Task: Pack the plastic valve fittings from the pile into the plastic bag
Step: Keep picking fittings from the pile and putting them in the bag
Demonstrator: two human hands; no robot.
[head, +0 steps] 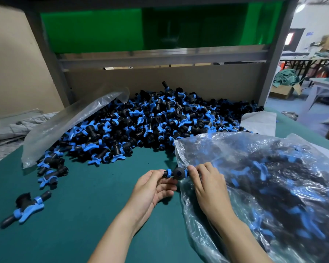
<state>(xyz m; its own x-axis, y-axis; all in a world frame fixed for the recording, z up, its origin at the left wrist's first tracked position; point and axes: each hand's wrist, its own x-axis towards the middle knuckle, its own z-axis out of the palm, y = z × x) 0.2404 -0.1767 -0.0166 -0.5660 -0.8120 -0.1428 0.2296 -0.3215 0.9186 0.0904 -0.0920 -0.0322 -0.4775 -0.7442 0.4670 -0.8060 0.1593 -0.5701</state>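
A big pile of black valve fittings with blue handles (160, 120) covers the back of the green table (80, 215). One black and blue fitting (178, 173) is held over the table between both hands. My left hand (156, 188) pinches its left end, and my right hand (209, 185) pinches its right end at the mouth of a clear plastic bag (273, 186). The bag lies at the right and holds many fittings.
An empty clear bag (65, 126) lies over the pile's left side. Loose fittings (25, 207) sit at the table's left. A white sheet (258, 122) lies at the back right. A beige back panel (160, 76) stands behind the pile.
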